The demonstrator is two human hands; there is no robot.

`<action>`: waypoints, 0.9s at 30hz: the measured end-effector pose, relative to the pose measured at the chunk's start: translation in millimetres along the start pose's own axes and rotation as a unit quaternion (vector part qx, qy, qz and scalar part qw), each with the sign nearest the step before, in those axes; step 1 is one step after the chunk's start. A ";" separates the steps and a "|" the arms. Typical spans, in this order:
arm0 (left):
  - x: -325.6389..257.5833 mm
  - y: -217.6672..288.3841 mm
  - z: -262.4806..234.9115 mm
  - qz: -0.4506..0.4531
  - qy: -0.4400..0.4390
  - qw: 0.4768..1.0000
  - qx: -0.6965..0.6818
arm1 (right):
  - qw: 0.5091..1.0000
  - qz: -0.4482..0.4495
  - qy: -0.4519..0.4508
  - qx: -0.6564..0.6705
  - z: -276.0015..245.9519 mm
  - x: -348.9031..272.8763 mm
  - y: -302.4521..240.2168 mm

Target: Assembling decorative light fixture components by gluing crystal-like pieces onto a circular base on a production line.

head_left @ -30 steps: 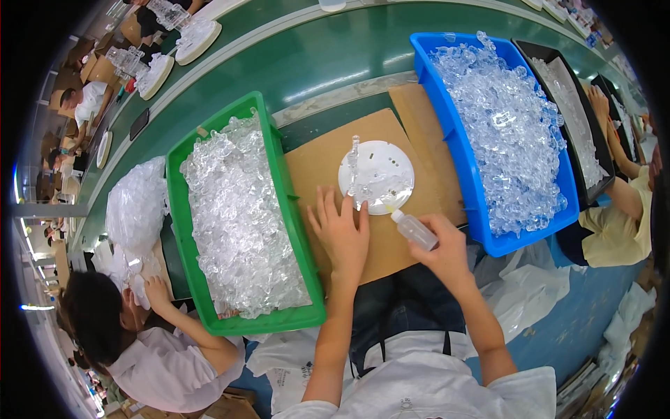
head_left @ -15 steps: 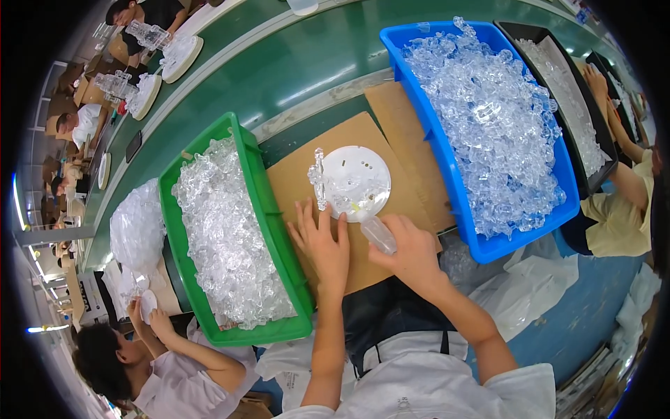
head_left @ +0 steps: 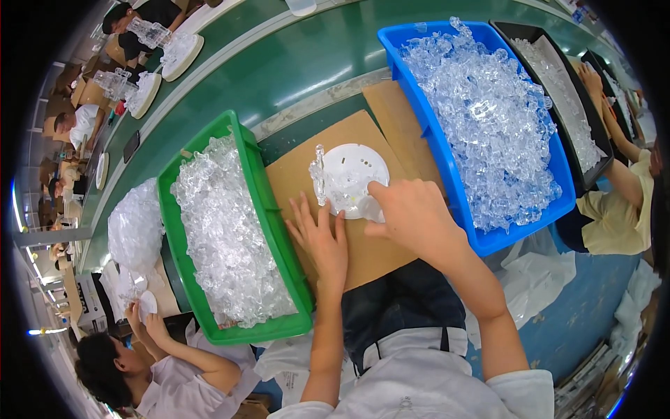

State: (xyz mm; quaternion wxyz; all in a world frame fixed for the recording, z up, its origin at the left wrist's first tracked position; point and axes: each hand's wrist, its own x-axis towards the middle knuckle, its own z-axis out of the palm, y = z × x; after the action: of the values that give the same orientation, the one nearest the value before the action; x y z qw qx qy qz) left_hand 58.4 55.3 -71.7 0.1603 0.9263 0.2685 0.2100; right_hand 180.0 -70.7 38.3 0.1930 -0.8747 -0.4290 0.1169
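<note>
Your right grip was clamped on a partly hidden translucent bottle; the white disc lay on cardboard, beyond and left of that grip. Your left grip was spread at the disc's near edge, a clear plastic piece just beyond.

From here I lose most of the translucent bottle behind the right hand, probably its tip too; that hand also hides the lower-right rim of the white disc; the top edge crops a whitish cup.
</note>
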 end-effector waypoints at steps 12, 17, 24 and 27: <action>-6.8 -1.7 -0.7 -0.005 -0.004 1.000 0.005 | 0.990 0.079 0.003 0.114 21.5 -27.1 4.9; -10.3 2.9 -6.3 0.000 -0.007 1.000 0.024 | 0.980 0.110 0.066 0.153 59.4 -51.8 3.4; -30.8 30.6 -51.3 -0.021 -0.001 0.987 -0.157 | 0.895 0.139 0.151 0.397 89.2 -69.5 9.5; -25.2 32.0 -68.0 0.001 0.025 0.988 -0.154 | 0.888 0.094 0.210 0.397 77.9 -46.9 10.1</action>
State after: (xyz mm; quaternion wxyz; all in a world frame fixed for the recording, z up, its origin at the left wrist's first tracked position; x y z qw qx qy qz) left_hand 20.5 27.9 -7.7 0.2946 0.8853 0.2358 0.2718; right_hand 129.9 -95.2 -34.3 0.5981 -0.7653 -0.2117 0.1083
